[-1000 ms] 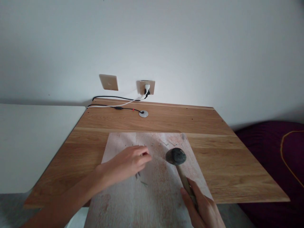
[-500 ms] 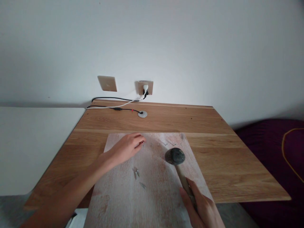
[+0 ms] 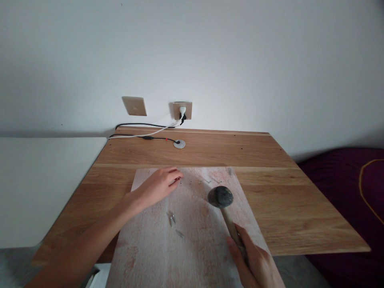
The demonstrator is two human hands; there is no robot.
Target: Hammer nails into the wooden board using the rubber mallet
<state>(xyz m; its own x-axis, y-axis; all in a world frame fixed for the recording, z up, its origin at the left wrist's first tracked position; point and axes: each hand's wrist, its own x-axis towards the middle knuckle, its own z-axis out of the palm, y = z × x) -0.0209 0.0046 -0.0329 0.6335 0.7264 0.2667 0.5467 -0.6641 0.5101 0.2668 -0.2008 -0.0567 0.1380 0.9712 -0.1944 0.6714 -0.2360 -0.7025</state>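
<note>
My right hand (image 3: pixel 256 260) is wrapped round the wooden handle of a rubber mallet (image 3: pixel 225 197). Its dark head hovers over the right part of a pale, worn-looking wooden board (image 3: pixel 150 256). Near the board's far left edge, my left hand (image 3: pixel 168 179) has its fingertips pinched together low over the surface; whatever they hold is hidden. To the right of those fingers runs a row of small nails (image 3: pixel 220 182), some standing up and some only dots. Several loose nails (image 3: pixel 172 219) lie mid-board, nearer to me.
Beneath the board is a wooden desk (image 3: pixel 294 212) against a white wall. Cables (image 3: pixel 141 135) run along its back to a wall socket (image 3: pixel 182 111) and a round grommet (image 3: pixel 179 144). A white surface (image 3: pixel 51 192) adjoins at left; purple fabric (image 3: pixel 342 184) lies at right.
The view has shifted very slightly. Both hands and the mallet stay in nearly the same place, and the loose nails lie as before.
</note>
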